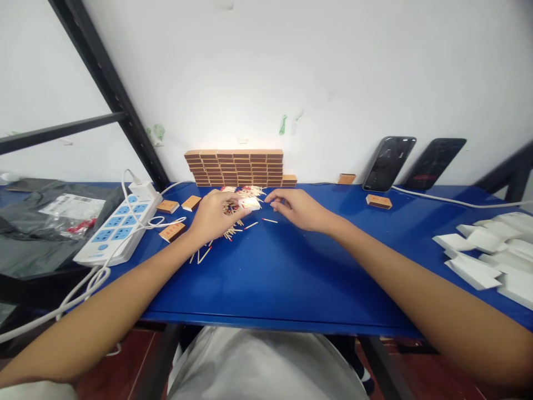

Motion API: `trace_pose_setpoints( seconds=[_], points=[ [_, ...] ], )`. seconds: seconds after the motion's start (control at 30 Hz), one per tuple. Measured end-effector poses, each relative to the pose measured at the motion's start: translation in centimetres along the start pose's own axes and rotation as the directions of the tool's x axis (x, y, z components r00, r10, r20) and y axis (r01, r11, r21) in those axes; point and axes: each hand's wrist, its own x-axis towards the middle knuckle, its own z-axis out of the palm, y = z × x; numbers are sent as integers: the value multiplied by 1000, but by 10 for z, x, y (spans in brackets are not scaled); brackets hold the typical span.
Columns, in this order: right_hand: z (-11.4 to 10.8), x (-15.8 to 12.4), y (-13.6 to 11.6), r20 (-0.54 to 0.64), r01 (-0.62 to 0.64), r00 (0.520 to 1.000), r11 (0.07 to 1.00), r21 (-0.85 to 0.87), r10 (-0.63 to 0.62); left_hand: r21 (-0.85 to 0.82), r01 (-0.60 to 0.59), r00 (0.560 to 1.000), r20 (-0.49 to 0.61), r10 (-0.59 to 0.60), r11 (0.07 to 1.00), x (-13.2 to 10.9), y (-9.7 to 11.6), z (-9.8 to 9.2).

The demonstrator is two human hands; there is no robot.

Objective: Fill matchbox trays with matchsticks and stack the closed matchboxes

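Blue counter [291, 266] by white wall [333, 66], stacked matchboxes [235, 166] behind | left hand [219, 216] curled around a bunch of matches [230, 210] and white tray [250, 204] | right hand [297, 210] fingers drawn together beside tray, cannot tell if pinching anything | matches likely light, brittle; best pinched mid-stick.

Item 1, matchbox tray [250, 203]: small, white, rectangular; pinched at the fingertips of the left hand [216, 214], tilted, just above the blue table [291, 278].
Item 2, loose matches [231, 218]: pale wooden sticks with red heads, in an untidy heap under and around that hand, pointing all ways; a few strays lie nearer the table's front edge.
Item 3, single match [270, 220]: flat on the table, apart from the heap, just beside the right hand [297, 208]
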Motion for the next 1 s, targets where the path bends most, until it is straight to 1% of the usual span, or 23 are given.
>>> trace_pose_setpoints(
  seconds=[0.1, 0.2, 0.23, 0.3, 0.33, 0.4, 0.47, 0.53, 0.6, 0.77, 0.9, 1.0],
  points=[
    [1, 2, -5, -38, 6, 999, 998, 65, -3, 2, 0, 1000, -1, 0, 1000, 0, -1, 1],
    [4, 3, -6, -100, -51, 992, 971, 235, 77, 18, 12, 1000, -14, -12, 1000, 0, -3, 1],
    [5, 3, -4, -101, -73, 989, 957, 282, 106, 21, 15, 1000, -18, -14, 1000, 0, -3, 1],
    [7, 3, -1, -54, -131, 986, 937, 323, 157, 18, 11, 1000, -17, -11, 1000, 0, -3, 0],
    [8, 3, 1, -18, -164, 984, 936, 311, 178, 16, 9, 1000, -16, -9, 1000, 0, -2, 0],
    [10, 2, 4, 35, -198, 980, 956, 218, 195, 18, 9, 1000, -16, -8, 1000, 0, -2, 0],
    [10, 1, 5, 39, -183, 983, 981, 61, 181, 28, 12, 1000, -13, -12, 1000, 0, -1, -1],
    [10, 0, 3, 23, -160, 986, 983, -92, 162, 34, 13, 1000, -7, -13, 999, 0, 0, -1],
    [11, -1, 1, 23, -147, 988, 973, -180, 153, 36, 3, 1000, -6, -3, 999, 0, 0, -1],
    [15, -4, 0, 96, -76, 990, 965, -252, 103, 27, 1, 1000, -12, 0, 1000, 0, -2, 0],
    [14, -5, 0, 149, -94, 979, 958, -272, 138, 19, 12, 1000, -6, -12, 1000, 0, -1, 0],
    [14, -4, -2, 153, -67, 983, 968, -241, 106, 8, 16, 1000, -3, -16, 1000, 0, -1, 0]
  ],
)
